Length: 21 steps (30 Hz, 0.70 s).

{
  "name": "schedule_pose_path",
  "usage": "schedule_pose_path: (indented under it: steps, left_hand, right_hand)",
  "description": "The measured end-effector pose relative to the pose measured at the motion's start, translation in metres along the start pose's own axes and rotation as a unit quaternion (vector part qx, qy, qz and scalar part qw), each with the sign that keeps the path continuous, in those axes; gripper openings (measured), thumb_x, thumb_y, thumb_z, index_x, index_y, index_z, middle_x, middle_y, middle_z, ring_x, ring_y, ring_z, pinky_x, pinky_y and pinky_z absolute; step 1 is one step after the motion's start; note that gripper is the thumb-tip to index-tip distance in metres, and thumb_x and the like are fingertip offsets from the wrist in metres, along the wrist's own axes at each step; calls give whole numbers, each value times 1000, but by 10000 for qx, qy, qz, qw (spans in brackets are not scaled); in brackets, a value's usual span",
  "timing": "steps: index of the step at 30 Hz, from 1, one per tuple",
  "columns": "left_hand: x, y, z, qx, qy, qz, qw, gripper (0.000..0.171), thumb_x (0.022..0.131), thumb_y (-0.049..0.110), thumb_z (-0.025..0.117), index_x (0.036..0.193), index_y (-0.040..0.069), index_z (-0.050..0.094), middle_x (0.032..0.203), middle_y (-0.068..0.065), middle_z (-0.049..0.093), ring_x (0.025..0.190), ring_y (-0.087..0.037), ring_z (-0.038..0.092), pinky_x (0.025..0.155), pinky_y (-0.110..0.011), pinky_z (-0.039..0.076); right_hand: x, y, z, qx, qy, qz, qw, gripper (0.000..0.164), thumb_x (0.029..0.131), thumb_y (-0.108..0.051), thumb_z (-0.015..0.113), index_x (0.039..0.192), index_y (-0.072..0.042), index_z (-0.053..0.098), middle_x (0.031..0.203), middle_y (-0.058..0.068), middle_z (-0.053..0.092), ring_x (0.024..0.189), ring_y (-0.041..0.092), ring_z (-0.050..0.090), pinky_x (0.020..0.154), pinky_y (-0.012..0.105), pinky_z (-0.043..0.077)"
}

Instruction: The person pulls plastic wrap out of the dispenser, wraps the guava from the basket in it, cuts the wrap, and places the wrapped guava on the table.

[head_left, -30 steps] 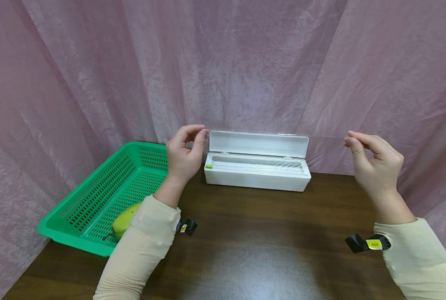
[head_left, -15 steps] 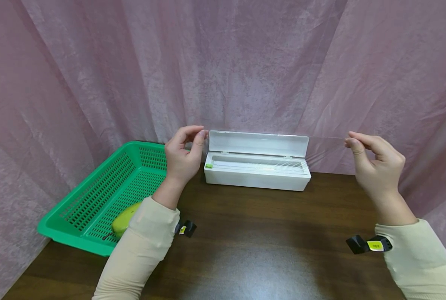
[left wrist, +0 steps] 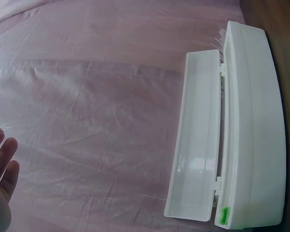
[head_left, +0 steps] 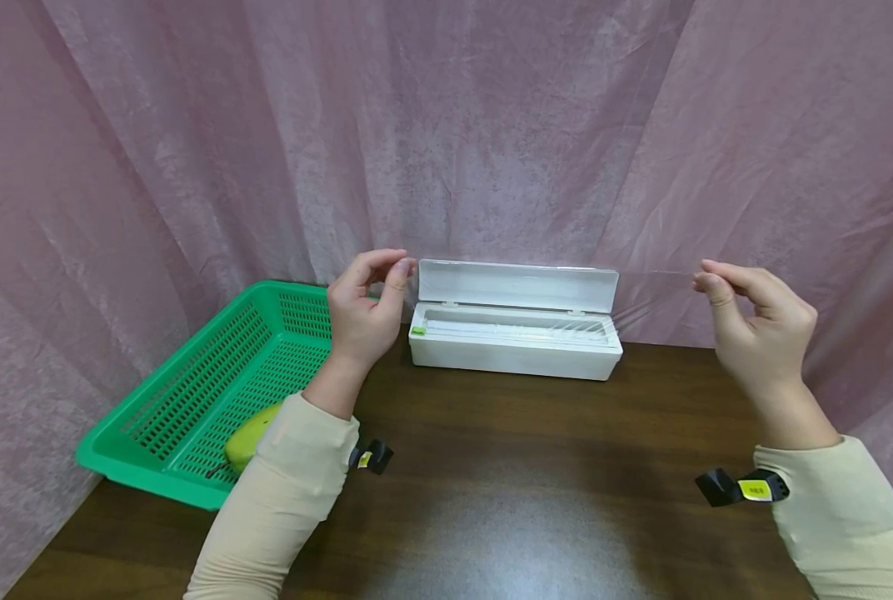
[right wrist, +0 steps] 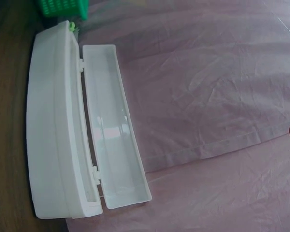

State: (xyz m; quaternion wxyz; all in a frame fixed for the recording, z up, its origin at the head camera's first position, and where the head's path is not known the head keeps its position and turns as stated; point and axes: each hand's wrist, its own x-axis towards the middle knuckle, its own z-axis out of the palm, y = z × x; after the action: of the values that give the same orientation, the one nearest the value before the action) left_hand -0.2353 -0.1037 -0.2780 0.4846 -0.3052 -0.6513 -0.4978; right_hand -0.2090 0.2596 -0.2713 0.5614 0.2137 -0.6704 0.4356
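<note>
A thin clear sheet of cling film (head_left: pixel 658 272) stretches between both hands; its edge shows as a faint line and most of it is hard to see. My left hand (head_left: pixel 364 307) pinches one corner between thumb and forefinger, just left of the white cling film dispenser (head_left: pixel 514 357). Well to the right of that box, my right hand (head_left: pixel 765 321) pinches the other end. The dispenser stands at the back of the table with its lid (head_left: pixel 517 286) raised. A green slide cutter (head_left: pixel 418 331) sits at its left end. Only some fingertips (left wrist: pixel 8 150) enter the left wrist view.
On the left stands a green perforated basket (head_left: pixel 147 487), partly behind my left arm. Inside lies a yellow-green fruit (head_left: pixel 247 437), possibly a mango, partly covered by the sleeve. A pink curtain (head_left: pixel 521 125) hangs behind the brown wooden table (head_left: pixel 506 467).
My right hand has shifted slightly to the right, and my left hand slightly to the left, both still pinching the film. Dispenser and basket stay in place.
</note>
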Motion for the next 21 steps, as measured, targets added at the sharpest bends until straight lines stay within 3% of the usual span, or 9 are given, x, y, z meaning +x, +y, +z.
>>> schedule_pose_path:
  steps: [7, 17, 21]
  left_hand:
    - [0, 3, 1, -85, 125, 58, 9999, 9, 84, -9, 63, 92, -10, 64, 81, -22, 69, 72, -26, 66, 70, -18, 52]
    - [0, 8, -1, -184, 156, 72, 9997, 9, 83, -11, 62, 92, -11, 64, 82, -23, 69, 76, -10, 66, 71, -19, 53]
    - [-1, 9, -2, -155, 121, 104, 9998, 9, 83, -11, 62, 92, -11, 65, 82, -22, 69, 75, -15, 67, 71, -19, 53]
  right_hand:
    - [1, -6, -1, 71, 33, -13, 10000, 17, 83, -4, 70, 85, 12, 71, 78, -9, 72, 77, -9, 63, 76, 9, 46]
    - [2, -13, -1, 168, 197, -47, 9997, 17, 83, -3, 70, 84, 14, 70, 78, -9, 72, 77, -9, 64, 75, 9, 47]
    - [2, -15, -3, 179, 219, -65, 9996, 17, 82, -4, 70, 83, 14, 70, 78, -9, 72, 77, -9, 64, 76, 9, 47]
